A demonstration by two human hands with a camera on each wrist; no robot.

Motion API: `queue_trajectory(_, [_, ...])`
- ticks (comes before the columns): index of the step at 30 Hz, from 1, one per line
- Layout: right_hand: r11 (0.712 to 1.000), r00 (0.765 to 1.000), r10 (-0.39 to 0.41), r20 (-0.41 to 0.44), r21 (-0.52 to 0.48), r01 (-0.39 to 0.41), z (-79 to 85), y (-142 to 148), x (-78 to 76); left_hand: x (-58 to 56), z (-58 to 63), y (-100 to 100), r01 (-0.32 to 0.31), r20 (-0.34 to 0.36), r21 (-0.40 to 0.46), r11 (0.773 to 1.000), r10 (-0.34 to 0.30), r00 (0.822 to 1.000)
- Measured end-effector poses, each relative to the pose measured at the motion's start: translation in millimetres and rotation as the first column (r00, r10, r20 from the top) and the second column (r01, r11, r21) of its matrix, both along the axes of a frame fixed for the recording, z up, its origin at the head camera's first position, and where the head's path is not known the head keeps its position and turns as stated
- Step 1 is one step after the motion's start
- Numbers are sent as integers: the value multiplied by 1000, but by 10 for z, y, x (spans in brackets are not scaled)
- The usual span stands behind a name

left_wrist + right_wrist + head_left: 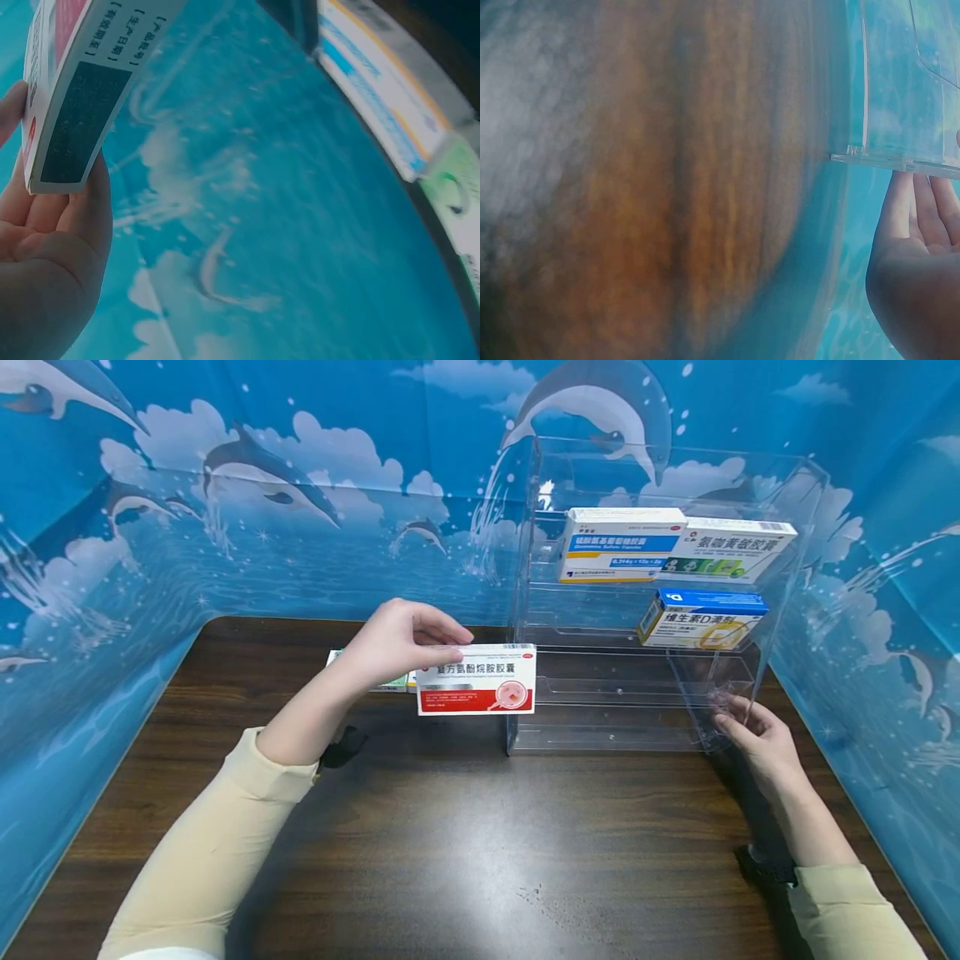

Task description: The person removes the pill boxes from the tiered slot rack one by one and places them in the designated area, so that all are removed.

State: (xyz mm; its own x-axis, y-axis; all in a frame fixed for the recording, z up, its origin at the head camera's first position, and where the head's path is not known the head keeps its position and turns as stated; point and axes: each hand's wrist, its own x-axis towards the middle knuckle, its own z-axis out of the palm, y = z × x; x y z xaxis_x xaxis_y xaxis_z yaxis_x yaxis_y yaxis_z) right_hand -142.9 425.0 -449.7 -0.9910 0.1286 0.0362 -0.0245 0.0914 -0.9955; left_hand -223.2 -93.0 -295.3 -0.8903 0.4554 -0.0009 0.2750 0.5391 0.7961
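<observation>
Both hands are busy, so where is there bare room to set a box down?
The tabletop is bare between the clear rack, left sleeve and right sleeve. The rack has room left of the blue-topped box. Crowded: the row above, where two white boxes sit side by side, and behind your left hand, where more boxes show.

room is stretching across the table (525,843) in front of the rack (611,742), whose left wall (524,585) is blocking sideways passage; a blue box (708,618) is obstructing the middle shelf's (585,642) right side.
</observation>
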Motion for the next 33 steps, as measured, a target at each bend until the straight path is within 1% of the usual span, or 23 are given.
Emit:
queue_trajectory(5, [1000, 1000, -14, 14, 15, 13, 0, 10, -12, -45, -200, -144, -11, 26, -51, 999, 13, 1000])
queue_trajectory(11, [999, 999, -30, 22, 45, 29, -7, 11, -21, -99, -465, -214, -15, 51, -113, 994, 21, 998])
queue_trajectory(17, [998, 999, -41, 34, 58, 39, -11, 16, -15, -145, -747, -234, 10, 69, -122, 992, -1, 998])
queue_trajectory(23, [998, 999, -40, 29, 58, 38, -18, 19, -18, -184, -989, -242, 28, 128, -125, 992, -12, 992])
queue_trajectory(27, [997, 999, -39, 27, 67, 38, -15, 16, -17, -204, -1100, -248, 55, 139, -137, 989, -36, 990])
queue_trajectory(33, [994, 998, -55, 41, 102, 50, -8, 16, -12, -191, -1180, -245, 94, 143, -179, 979, -69, 987])
